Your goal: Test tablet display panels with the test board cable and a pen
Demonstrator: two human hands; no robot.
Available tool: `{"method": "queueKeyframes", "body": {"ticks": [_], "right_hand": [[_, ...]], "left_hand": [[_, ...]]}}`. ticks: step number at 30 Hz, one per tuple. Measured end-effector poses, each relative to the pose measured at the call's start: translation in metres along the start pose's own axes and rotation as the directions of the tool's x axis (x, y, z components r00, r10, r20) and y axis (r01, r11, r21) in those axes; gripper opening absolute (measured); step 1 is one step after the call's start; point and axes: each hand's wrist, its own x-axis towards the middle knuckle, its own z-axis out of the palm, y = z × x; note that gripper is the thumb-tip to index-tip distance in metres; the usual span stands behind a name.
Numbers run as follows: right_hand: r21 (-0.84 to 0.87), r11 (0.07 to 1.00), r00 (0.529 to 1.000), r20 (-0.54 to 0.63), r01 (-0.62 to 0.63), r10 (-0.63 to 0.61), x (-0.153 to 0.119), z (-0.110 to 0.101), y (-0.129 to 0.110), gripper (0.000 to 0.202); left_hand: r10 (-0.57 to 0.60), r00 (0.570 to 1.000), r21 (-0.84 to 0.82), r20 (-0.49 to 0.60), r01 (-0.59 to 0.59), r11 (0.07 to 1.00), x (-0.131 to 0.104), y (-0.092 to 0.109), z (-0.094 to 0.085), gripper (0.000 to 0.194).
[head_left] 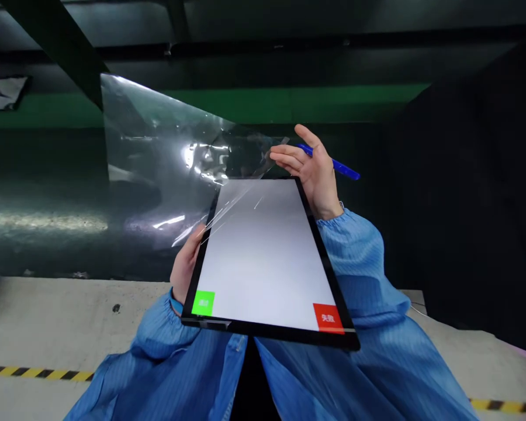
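Observation:
A tablet (263, 251) with a lit pale screen and black frame lies tilted in front of me. Its screen carries a green square at the lower left and a red one at the lower right. My left hand (187, 266) grips the tablet's left edge, most of its fingers hidden underneath. A large clear plastic film (158, 152) stands up from the upper left of the tablet, its lower edge near my left thumb. My right hand (318, 175) is at the upper right corner, fingertips at the film's narrow end. A blue pen (345, 170) is tucked in that hand behind the thumb.
Beyond the tablet runs a dark green surface (48, 175) with a bright reflection. A black drape (469, 204) hangs at the right. Below is a pale floor (61, 316) with yellow-black tape (35, 372). A printed sheet (4, 93) shows at the far left.

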Motion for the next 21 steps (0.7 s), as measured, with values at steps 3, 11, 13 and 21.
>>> {"method": "queueKeyframes", "body": {"ticks": [3,11,13,21], "right_hand": [[-0.014,1.000,1.000,-0.027,-0.016,0.015,0.001,0.001,-0.001,0.053],[0.000,0.997,0.996,0.025,-0.081,0.081,0.001,0.001,-0.003,0.055],[-0.012,0.996,0.996,0.041,-0.084,0.084,0.000,0.001,-0.003,0.058],[0.088,0.986,0.989,-0.016,-0.145,0.147,-0.001,0.001,-0.011,0.055]], "left_hand": [[0.119,0.993,0.011,-0.025,-0.119,0.993,-0.004,-0.003,0.000,0.045],[-0.079,0.995,0.085,0.054,0.074,0.994,-0.009,0.002,0.013,0.022],[-0.062,0.996,0.073,0.058,0.058,0.996,-0.011,0.001,0.015,0.025],[-0.017,1.000,0.088,-0.006,0.017,0.996,-0.022,-0.001,0.029,0.027]]}}
